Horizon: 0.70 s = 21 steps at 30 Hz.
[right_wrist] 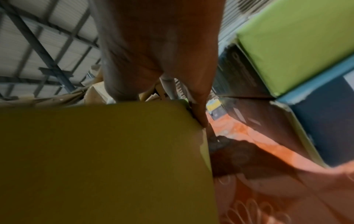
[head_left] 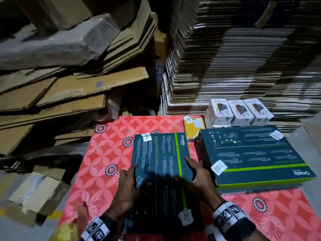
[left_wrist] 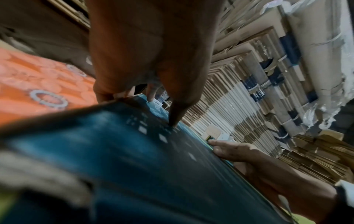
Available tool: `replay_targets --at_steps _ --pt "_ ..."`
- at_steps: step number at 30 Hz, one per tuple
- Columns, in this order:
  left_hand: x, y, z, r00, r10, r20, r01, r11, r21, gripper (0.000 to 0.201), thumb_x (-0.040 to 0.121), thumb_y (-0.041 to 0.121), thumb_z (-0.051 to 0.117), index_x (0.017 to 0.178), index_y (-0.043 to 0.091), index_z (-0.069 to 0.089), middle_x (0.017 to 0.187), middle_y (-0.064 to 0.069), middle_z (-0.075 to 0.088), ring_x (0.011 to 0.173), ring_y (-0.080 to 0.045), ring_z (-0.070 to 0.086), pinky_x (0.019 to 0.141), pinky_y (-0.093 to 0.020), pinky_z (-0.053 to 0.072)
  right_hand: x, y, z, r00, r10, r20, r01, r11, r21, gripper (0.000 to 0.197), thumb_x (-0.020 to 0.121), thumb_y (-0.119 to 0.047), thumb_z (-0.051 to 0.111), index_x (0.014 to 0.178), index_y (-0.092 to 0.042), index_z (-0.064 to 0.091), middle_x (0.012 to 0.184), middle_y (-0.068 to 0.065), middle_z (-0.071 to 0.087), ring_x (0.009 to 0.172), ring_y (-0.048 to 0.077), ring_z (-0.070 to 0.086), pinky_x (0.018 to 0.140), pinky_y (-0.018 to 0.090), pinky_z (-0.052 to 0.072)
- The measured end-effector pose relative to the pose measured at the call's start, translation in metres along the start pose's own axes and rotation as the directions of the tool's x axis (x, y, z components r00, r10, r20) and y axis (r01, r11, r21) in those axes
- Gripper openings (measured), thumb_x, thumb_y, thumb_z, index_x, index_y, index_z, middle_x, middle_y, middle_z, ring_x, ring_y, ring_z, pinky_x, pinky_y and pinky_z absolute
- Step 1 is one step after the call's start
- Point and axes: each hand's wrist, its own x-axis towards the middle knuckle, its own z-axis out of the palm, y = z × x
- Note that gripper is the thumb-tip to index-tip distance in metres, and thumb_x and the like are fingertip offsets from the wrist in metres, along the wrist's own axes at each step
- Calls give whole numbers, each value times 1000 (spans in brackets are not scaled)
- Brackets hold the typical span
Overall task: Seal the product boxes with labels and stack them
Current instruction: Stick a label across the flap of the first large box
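The left hand (head_left: 129, 180) and the right hand (head_left: 198, 178) grip the dark box (head_left: 161, 159) by its two long sides, above the red cloth (head_left: 104, 153), probably to carry it level toward the stack (head_left: 251, 153) at right.

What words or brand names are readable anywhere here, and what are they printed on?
"Omada": on the held box, gripped by left hand and right hand.
"Omada", upside down: on the stacked box.
White labels on both: print too blurred.
Small white boxes, yellow package: unreadable.
Fine print: too small.
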Motion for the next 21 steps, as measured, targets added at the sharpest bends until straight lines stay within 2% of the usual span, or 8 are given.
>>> replay_targets --at_steps 2,4,6,7,10,14,18,21 --pt "-3 -6 6 999 -41 18 42 998 -48 92 69 82 59 145 43 26 105 3 32 96 -11 43 84 -26 48 0 5 3 1000 9 30 -9 1000 2 126 51 -96 61 152 -24 43 158 -1 41 147 12 35 120 29 29" --pt "-2 -13 13 996 -92 16 93 992 -87 94 66 82 62 145 42 30 104 4 31 96 -14 42 85 -28 50 2 11 6 998 32 56 -31 999 -20 110 63 -71 81 152 -20 43 158 1 42 148 13 34 119 24 26" --pt "0 -24 22 994 -109 4 109 992 -63 87 72 62 74 146 35 35 101 5 30 96 -15 40 83 -25 48 4 20 11 998 30 58 -27 998 -63 97 72 -44 89 152 -16 43 157 4 43 148 15 35 118 20 24" --pt "2 -29 27 994 -112 -11 112 993 -32 81 78 45 79 146 32 37 100 6 29 95 -16 41 85 -28 50 5 25 14 998 17 53 -13 997 -80 95 74 -40 89 152 -15 42 156 5 44 148 17 35 118 22 25" --pt "5 -38 38 993 -97 -60 100 994 41 75 84 17 79 148 22 39 102 1 31 93 -17 42 89 -38 53 8 32 18 999 -22 47 28 991 -131 95 75 -36 89 153 -11 41 155 7 45 148 22 35 120 29 29" --pt "11 -37 44 988 -113 -105 121 990 76 77 84 17 79 150 18 39 106 -4 32 97 -23 45 92 -38 51 13 35 22 998 -50 38 55 988 -142 91 76 -32 89 150 -7 44 153 13 47 148 28 37 119 37 33" --pt "14 -34 42 987 -133 -94 142 986 91 77 86 25 77 151 26 35 104 -1 30 94 -22 45 88 -35 51 16 39 22 993 -59 99 76 983 -169 87 83 -35 82 154 -11 38 155 17 44 146 27 36 111 24 26" --pt "11 -32 39 989 -127 -77 134 986 98 77 87 33 75 150 33 33 101 5 28 91 -19 44 88 -38 51 16 43 24 988 -112 108 128 979 -160 85 87 -36 78 156 -16 34 160 15 34 143 9 21 109 13 16"
